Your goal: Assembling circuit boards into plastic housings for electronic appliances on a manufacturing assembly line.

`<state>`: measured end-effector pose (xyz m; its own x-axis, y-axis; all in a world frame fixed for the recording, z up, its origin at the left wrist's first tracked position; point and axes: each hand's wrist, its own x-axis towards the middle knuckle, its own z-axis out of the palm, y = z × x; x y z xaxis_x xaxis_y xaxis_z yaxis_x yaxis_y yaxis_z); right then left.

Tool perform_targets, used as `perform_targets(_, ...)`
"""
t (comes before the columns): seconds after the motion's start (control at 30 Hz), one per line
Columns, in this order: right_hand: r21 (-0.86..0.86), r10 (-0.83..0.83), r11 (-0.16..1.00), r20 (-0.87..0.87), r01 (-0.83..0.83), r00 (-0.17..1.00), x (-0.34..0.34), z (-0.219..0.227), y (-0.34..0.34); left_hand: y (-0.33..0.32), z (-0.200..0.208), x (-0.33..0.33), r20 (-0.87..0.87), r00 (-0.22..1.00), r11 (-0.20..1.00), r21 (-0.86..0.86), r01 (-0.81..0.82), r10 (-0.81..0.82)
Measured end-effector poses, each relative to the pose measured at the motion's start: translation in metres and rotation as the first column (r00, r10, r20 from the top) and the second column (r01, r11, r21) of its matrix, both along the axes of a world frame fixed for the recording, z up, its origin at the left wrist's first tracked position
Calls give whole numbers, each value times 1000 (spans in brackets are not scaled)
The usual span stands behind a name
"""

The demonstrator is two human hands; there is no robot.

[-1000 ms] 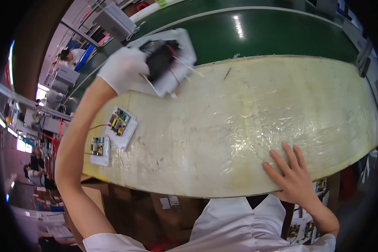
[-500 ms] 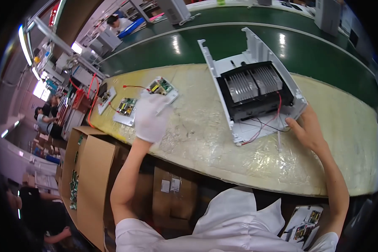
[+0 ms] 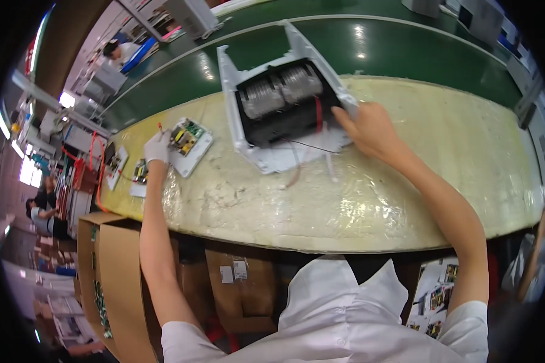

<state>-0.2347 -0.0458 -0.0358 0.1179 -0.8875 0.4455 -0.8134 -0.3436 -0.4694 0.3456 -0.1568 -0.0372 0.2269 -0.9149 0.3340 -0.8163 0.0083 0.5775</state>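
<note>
My left hand (image 3: pixel 157 147), in a white glove, is closed in a pinch beside a circuit board (image 3: pixel 186 138) mounted on a white plate (image 3: pixel 195 158). A red connector (image 3: pixel 160 126) sticks up from its fingertips, its wire mostly hidden. My bare right hand (image 3: pixel 372 130) grips the near right corner of a white plastic housing (image 3: pixel 229 78), with the index finger reaching over its edge. Inside the housing sits a black unit (image 3: pixel 284 126) with two silver finned blocks (image 3: pixel 301 83). Loose red and dark wires trail from its near side, partly blurred.
More board assemblies (image 3: pixel 116 166) lie at the left of the film-covered table (image 3: pixel 254 206). A green conveyor belt (image 3: pixel 393 57) runs behind. Cardboard boxes (image 3: pixel 124 272) stand below the front edge. A person's arm (image 3: pixel 536 254) shows at the far right.
My left hand has gone from above the plates to the red connector. The housing and my right hand appear farther left and farther away; the whole view has shifted too.
</note>
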Motion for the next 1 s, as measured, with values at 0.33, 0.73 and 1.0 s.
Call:
perform_targets(0.33,404,90,868,443,-288,892,-43,5,67,196,97,-125,-191,969,968,-225,112,-156)
perform_targets(0.73,352,77,883,544,-311,836,-81,42,166,289,40,-327,-36,924,924,-27,381,-382)
perform_targets(1.0,76,292,946,222,-316,930,-69,24,204,283,44,-390,-449,580,701,-161,695,-679)
